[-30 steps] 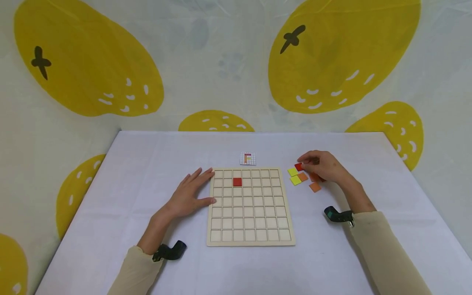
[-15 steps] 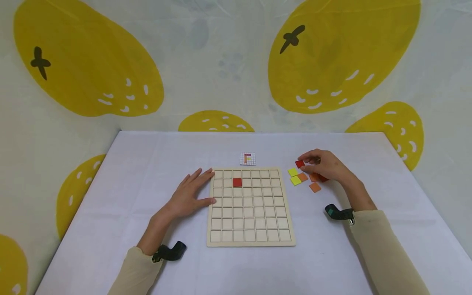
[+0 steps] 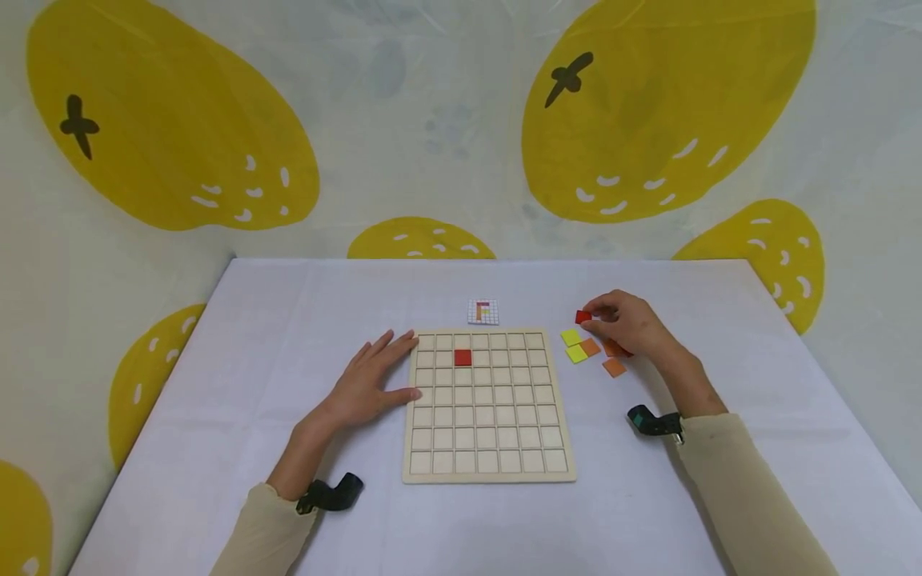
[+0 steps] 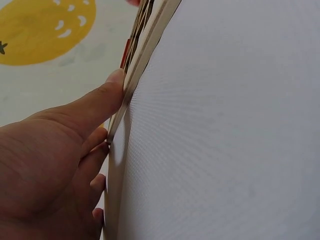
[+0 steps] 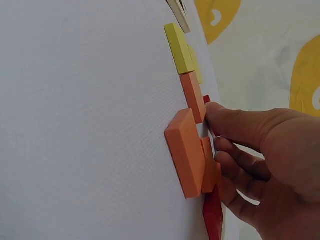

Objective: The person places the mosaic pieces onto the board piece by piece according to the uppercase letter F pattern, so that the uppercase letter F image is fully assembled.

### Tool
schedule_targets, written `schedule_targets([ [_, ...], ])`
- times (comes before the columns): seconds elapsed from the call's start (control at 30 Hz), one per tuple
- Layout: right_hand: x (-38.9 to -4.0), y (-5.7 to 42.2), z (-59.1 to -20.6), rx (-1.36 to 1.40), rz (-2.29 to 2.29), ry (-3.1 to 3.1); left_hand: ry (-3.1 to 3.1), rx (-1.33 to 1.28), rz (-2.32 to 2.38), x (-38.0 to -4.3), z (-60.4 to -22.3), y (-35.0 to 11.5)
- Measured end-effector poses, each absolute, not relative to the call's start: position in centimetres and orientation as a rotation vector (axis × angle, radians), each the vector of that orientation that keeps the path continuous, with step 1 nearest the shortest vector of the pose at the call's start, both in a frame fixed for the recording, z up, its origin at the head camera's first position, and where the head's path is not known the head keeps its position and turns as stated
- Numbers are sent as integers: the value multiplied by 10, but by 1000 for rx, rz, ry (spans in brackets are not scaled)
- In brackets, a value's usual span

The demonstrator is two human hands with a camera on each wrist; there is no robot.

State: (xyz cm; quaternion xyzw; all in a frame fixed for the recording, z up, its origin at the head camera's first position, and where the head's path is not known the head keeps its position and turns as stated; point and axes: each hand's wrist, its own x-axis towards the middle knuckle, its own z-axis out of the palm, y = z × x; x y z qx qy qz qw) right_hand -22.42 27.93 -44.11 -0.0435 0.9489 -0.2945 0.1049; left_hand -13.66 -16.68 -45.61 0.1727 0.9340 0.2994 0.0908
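My right hand (image 3: 628,322) pinches a red square tile (image 3: 583,317) between thumb and fingertips, beyond the loose tiles. In the right wrist view the thumb mostly hides that tile. My left hand (image 3: 366,382) lies with spread fingers at the left edge of a wooden grid board (image 3: 497,474); thumb and fingertips touch its rim. Another red tile (image 3: 463,358) sits in a cell of the board's second row, third from the left. The left wrist view shows the left thumb (image 4: 107,92) on the board's edge.
Right of the board lie two yellow tiles (image 3: 576,354), several orange tiles (image 3: 614,367) and a red tile (image 5: 213,212) partly under the right hand. A small pattern card (image 3: 483,311) lies behind the board. A patterned cloth wall (image 3: 432,160) rises at the table's back.
The right hand keeps its pinch on the red tile, which has shifted slightly away from the yellow tiles. The left hand stays at the board.
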Motion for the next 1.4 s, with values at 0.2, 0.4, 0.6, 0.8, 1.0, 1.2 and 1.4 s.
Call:
schedule_targets([
  [0.2, -223, 276, -441, -113, -883, 2805, 2772, 521, 902, -137, -454, -166],
  [0.4, -221, 270, -440, -126, -907, 2831, 2757, 519, 909, -139, -453, -165],
  [0.6, -218, 260, -439, -155, -960, 2803, 2755, 512, 897, -139, -454, -165],
  [0.8, -218, 249, -439, -196, -983, 2800, 2757, 517, 909, -140, -456, -165],
  [1.0, -215, 236, -439, -303, -992, 2838, 2758, 526, 912, -140, -456, -166],
  [1.2, -209, 220, -441, -410, -1028, 2823, 2767, 510, 902, -139, -456, -167],
  [1.4, -202, 204, -438, -472, -1061, 2788, 2762, 506, 911, -139, -456, -167],
])
